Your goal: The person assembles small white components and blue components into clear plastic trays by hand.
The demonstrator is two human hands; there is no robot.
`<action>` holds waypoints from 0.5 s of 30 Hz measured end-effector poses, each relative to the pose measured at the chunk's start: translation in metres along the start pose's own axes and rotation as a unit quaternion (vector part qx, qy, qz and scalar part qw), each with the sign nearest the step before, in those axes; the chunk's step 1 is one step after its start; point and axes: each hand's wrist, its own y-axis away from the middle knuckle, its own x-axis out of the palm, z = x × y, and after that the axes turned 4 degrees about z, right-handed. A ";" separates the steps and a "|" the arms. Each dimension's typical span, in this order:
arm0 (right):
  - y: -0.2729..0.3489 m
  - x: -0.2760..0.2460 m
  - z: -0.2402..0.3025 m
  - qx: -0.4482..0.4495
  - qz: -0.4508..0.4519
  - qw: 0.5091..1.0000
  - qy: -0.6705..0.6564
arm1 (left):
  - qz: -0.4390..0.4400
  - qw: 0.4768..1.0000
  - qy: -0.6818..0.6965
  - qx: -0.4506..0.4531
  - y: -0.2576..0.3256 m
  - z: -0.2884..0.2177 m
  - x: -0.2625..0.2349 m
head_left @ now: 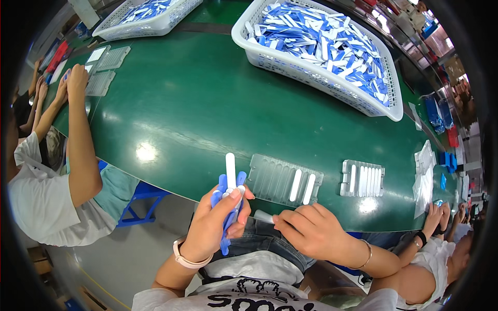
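Observation:
My left hand (210,228) is closed around a bunch of flat, round-ended blue and white strips (230,168). One white strip sticks up above the others, and blue ends poke out below the fingers. My right hand (311,231) pinches a single whitish strip (264,216) at the table's near edge. Just beyond the hands lies a clear slotted plastic tray (270,181), with two white strips (295,185) in its right-hand slots. Farther right, a second clear tray (363,194) holds several white strips (369,179).
A large white basket (311,72) heaped with blue and white strips stands on the green table (171,98). Another such basket (135,32) is at the far left. Co-workers sit left and right; clear trays (101,83) lie by the left person's hands (78,78).

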 end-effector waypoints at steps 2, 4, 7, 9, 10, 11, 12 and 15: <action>0.004 0.003 -0.003 0.043 -0.079 0.978 -0.189 | -0.002 1.000 0.010 0.003 -0.001 0.002 -0.001; 0.005 -0.011 0.000 0.176 -0.073 0.901 -0.391 | -0.002 1.000 -0.010 0.002 0.000 0.003 0.001; 0.007 -0.019 -0.006 0.331 -0.044 0.690 -0.643 | 0.004 0.999 -0.045 -0.011 0.000 0.005 0.007; 0.002 -0.021 -0.005 0.341 -0.054 0.641 -0.685 | 0.010 0.998 -0.061 -0.023 0.000 0.006 0.012; 0.001 -0.021 -0.004 0.341 -0.054 0.642 -0.685 | 0.024 0.996 -0.076 -0.028 0.001 0.006 0.015; 0.000 -0.020 -0.004 0.337 -0.043 0.650 -0.680 | 0.038 0.995 -0.090 -0.033 0.001 0.006 0.015; 0.000 -0.020 -0.003 0.333 -0.031 0.657 -0.676 | 0.043 0.994 -0.100 -0.029 0.002 0.011 0.013; -0.003 -0.021 -0.004 0.326 -0.027 0.663 -0.673 | 0.005 0.990 -0.143 0.006 0.001 0.009 0.017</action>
